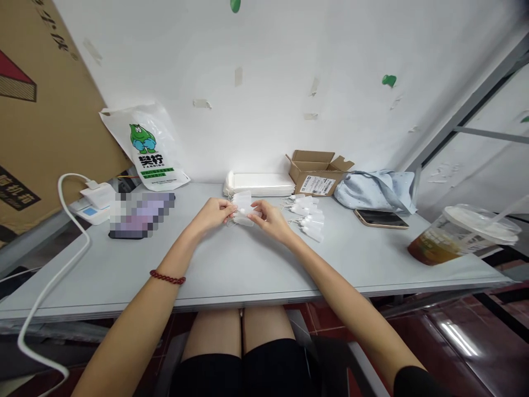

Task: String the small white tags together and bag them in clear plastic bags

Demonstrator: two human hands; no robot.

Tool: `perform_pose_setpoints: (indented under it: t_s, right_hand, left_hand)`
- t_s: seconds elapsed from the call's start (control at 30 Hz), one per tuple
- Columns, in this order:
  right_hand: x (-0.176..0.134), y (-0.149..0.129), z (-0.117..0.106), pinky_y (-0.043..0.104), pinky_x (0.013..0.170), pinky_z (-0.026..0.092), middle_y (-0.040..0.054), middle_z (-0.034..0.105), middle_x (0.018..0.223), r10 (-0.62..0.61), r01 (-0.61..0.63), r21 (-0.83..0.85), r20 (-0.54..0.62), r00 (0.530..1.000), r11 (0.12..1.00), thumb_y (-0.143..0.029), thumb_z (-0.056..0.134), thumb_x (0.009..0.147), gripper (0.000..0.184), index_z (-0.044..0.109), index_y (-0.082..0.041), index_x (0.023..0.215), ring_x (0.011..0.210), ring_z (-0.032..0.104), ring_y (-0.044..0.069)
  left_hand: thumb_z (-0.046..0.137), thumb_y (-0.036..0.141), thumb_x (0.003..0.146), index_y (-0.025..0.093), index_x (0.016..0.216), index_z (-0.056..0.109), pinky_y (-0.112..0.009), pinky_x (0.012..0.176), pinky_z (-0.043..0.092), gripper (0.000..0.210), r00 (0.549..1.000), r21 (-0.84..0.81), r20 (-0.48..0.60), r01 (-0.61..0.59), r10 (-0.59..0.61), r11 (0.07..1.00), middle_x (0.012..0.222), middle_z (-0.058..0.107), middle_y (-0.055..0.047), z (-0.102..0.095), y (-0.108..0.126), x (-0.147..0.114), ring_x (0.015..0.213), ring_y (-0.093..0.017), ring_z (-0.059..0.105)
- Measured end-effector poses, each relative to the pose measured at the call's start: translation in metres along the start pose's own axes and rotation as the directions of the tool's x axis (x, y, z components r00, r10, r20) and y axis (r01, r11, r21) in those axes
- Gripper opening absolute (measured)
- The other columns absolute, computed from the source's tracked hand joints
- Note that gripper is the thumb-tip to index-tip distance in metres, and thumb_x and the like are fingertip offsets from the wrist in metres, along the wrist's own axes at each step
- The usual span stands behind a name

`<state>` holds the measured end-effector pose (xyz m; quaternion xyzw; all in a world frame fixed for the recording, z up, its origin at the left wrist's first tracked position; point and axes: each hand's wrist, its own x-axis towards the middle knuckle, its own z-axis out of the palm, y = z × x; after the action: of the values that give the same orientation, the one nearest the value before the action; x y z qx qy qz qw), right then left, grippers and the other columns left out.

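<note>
Both forearms (169, 275) slant inward across the front edge of the desk (248, 270). Nearer its back edge, left hand (215, 213) and right hand (270, 220) face each other, fingertips (230, 209) pinching a small translucent piece (243, 212); similar pieces (308, 210) lie rightward.

On the grey table (256, 270), small white pieces (306, 215) lie just right of the right hand (269, 218); farther right are a phone (382, 219) and cup (444, 237). Beyond that hand stands an open cardboard box (316, 176).
</note>
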<state>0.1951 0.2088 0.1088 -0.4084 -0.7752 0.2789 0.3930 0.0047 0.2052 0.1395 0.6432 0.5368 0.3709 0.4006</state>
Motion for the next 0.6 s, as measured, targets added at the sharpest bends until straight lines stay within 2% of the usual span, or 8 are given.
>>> perform_pose_setpoints:
  t_s: [0.1, 0.3, 0.37, 0.47, 0.6]
  right_hand:
    - [0.001, 0.003, -0.002, 0.024, 0.06, 0.04, -0.001, 0.057, 0.074, 0.012, -0.011, -0.05, 0.006, 1.0, 0.999, -0.028, 0.054, 0.081, 0.022, 0.052, -0.016, 0.1, 0.06, 0.05, 0.011]
    - [0.001, 0.005, -0.001, 0.025, 0.064, 0.04, 0.0012, 0.06, 0.077, 0.004, -0.003, -0.163, 0.009, 1.0, 0.987, -0.02, 0.054, 0.082, 0.016, 0.055, -0.015, 0.097, 0.063, 0.05, 0.011]
    - [0.001, 0.006, -0.001, 0.025, 0.063, 0.039, 0.0009, 0.06, 0.079, 0.004, -0.001, -0.184, 0.016, 1.0, 0.983, -0.024, 0.058, 0.081, 0.021, 0.054, -0.015, 0.1, 0.062, 0.049, 0.011]
    - [0.001, 0.008, -0.001, 0.025, 0.062, 0.037, -0.0002, 0.058, 0.081, 0.004, 0.007, -0.225, 0.047, 0.999, 0.974, -0.031, 0.068, 0.074, 0.039, 0.052, -0.016, 0.106, 0.063, 0.048, 0.011]
    - [0.001, 0.012, 0.001, 0.025, 0.063, 0.035, -0.0023, 0.055, 0.078, 0.026, -0.002, -0.274, 0.083, 0.996, 0.962, -0.025, 0.072, 0.069, 0.049, 0.049, -0.016, 0.111, 0.066, 0.048, 0.013]
  left_hand:
    - [0.063, 0.039, 0.07, 0.016, 0.053, 0.055, -0.023, 0.048, 0.028, 0.03, 0.997, 0.002, -0.064, 0.037, -0.036, 0.999, 0.042, 0.043, 0.004, -0.007, -0.004, 0.002, 0.043, -0.008, 0.036]
    - [0.066, 0.038, 0.066, 0.015, 0.053, 0.058, -0.022, 0.046, 0.026, 0.027, 0.991, -0.033, -0.072, 0.115, -0.117, 0.993, 0.043, 0.045, 0.003, -0.009, -0.014, 0.007, 0.043, -0.008, 0.035]
    - [0.065, 0.036, 0.067, 0.015, 0.054, 0.059, -0.022, 0.045, 0.025, 0.026, 0.984, -0.043, -0.064, 0.164, -0.167, 0.985, 0.042, 0.044, 0.003, -0.008, -0.017, 0.008, 0.042, -0.007, 0.035]
    - [0.064, 0.036, 0.067, 0.014, 0.056, 0.059, -0.022, 0.043, 0.024, 0.025, 0.969, -0.061, -0.093, 0.225, -0.23, 0.973, 0.044, 0.047, 0.002, -0.006, -0.02, 0.01, 0.04, -0.007, 0.035]
    - [0.059, 0.039, 0.07, 0.013, 0.062, 0.062, -0.023, 0.044, 0.029, 0.027, 0.966, -0.083, -0.183, 0.171, -0.184, 0.982, 0.053, 0.057, -0.001, -0.006, -0.02, 0.011, 0.041, -0.008, 0.041]
